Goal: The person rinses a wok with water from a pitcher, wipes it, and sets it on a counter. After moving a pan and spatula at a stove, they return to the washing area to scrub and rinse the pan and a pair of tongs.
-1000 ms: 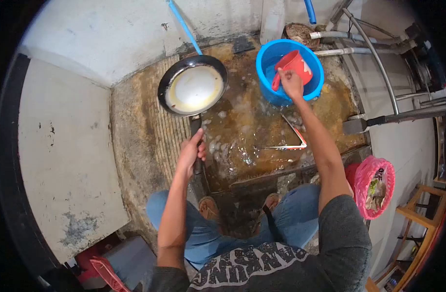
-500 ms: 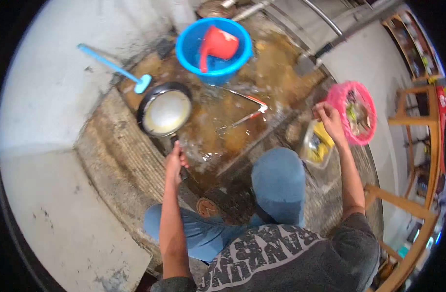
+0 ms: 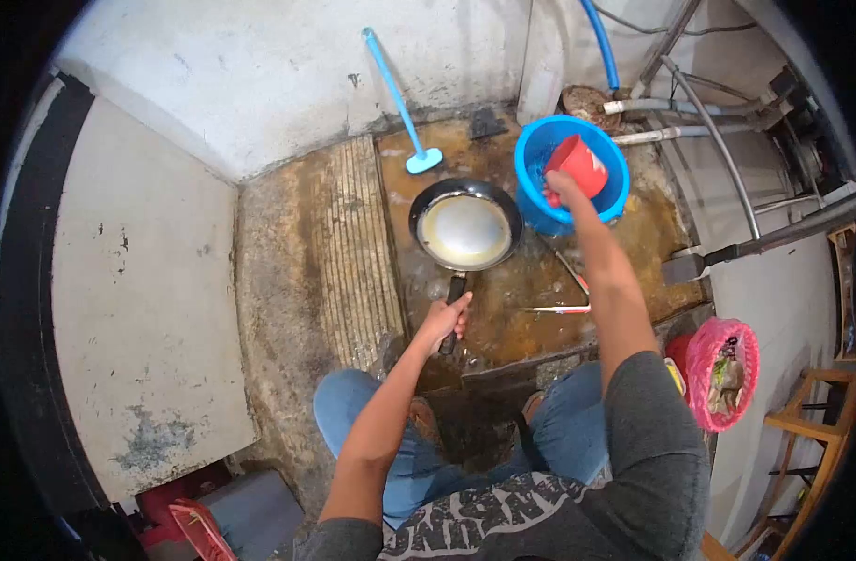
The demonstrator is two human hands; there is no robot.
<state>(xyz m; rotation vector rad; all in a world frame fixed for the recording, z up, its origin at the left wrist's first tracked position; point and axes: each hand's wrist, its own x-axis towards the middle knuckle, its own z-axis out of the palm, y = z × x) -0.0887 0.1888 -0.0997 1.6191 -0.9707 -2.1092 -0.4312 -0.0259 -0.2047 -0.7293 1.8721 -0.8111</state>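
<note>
My left hand [image 3: 445,323] is closed around the black handle of a frying pan [image 3: 465,232], which I hold over the wet floor. Pale liquid or residue covers the pan's inner bottom. My right hand [image 3: 563,187] reaches into a blue bucket [image 3: 524,173] and is closed on the handle of a red dipper [image 3: 582,166]. The dipper lies tilted inside the bucket, and my fingers partly hide its handle. Below the bucket, a pair of metal tongs with red parts [image 3: 577,280] rests spread on the floor, partly covered by my right forearm.
A light-blue long-handled brush [image 3: 423,161] leans against the wall. At right stands a pink-lined bin [image 3: 699,379] with scraps inside. Pipes [image 3: 718,140] run behind the bucket, and a ridged concrete strip [image 3: 358,243] lies left of the pan. A wooden frame [image 3: 806,425] is at far right.
My right hand has gone from beside the pink bin to the dipper in the bucket and taken hold of it. My left hand still grips the pan. The camera view has turned.
</note>
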